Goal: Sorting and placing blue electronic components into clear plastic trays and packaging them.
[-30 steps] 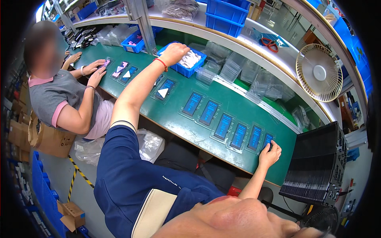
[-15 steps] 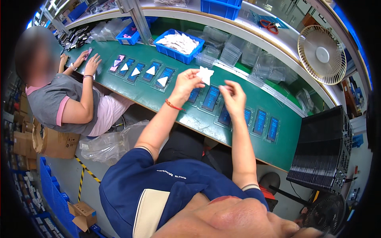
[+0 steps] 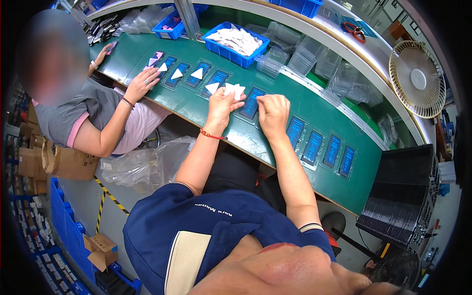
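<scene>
My left hand (image 3: 222,109) is closed around a small stack of white triangular pieces (image 3: 235,91), fanned so their points stick out. It hovers over the front part of the row, beside a dark blue flat panel (image 3: 252,104) in a clear plastic tray. My right hand (image 3: 274,114) is at that panel's right edge, its fingers pinched together; whatever is between them, if anything, is hidden. Left of my hands, several similar panels each bear a white triangle (image 3: 197,73). To the right, more panels (image 3: 313,148) lie in clear trays with no triangle on them.
A co-worker's hand (image 3: 141,83) reaches to the row's left end. A blue bin (image 3: 237,45) of white pieces stands behind the row, near stacked clear trays (image 3: 301,60). A black stack of thin sheets (image 3: 396,194) stands at the right end, below a fan (image 3: 417,78).
My right hand has come down to the panel and its raised fingers have closed. My left hand has moved left with the white pieces. The co-worker's hand has reached toward the row; the view has shifted.
</scene>
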The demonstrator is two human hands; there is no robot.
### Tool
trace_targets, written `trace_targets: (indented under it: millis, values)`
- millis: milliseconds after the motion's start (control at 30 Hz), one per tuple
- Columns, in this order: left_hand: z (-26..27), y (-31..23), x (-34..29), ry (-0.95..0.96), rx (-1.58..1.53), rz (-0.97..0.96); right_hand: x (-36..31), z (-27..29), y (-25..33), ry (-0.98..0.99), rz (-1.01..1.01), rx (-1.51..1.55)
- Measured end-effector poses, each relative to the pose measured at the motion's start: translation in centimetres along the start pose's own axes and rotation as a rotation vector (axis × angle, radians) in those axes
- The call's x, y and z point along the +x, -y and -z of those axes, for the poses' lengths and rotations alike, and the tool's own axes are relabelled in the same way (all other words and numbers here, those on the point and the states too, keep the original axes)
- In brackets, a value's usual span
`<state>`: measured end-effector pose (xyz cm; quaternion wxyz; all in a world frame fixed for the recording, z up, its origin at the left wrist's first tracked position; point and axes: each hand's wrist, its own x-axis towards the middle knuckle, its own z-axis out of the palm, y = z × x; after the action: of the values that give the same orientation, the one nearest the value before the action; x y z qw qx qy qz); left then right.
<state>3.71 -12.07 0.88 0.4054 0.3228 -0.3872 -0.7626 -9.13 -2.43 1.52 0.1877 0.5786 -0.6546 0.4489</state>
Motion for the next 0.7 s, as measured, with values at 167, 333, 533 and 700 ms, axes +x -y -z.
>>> trace_targets:
  millis: [167, 333, 533, 700]
  values:
    - [0.1, 0.2, 0.0, 0.003, 0.046, -0.056, -0.9, -0.5, 0.3, 0.232, 0.029, 0.026]
    - [-1.5, 1.1, -1.4, 0.128, 0.091, -0.07, -0.6, 0.3, -0.3, 0.091, -0.385, 0.325]
    - [-2.5, 1.7, -2.0, 0.206, 0.028, 0.028, -1.9, 2.1, -2.0, 0.049, -0.774, 0.857]
    - [-2.7, 1.8, -2.0, 0.125, 0.067, 0.0, -2.3, 4.8, -2.2, -0.015, -0.317, 0.04]
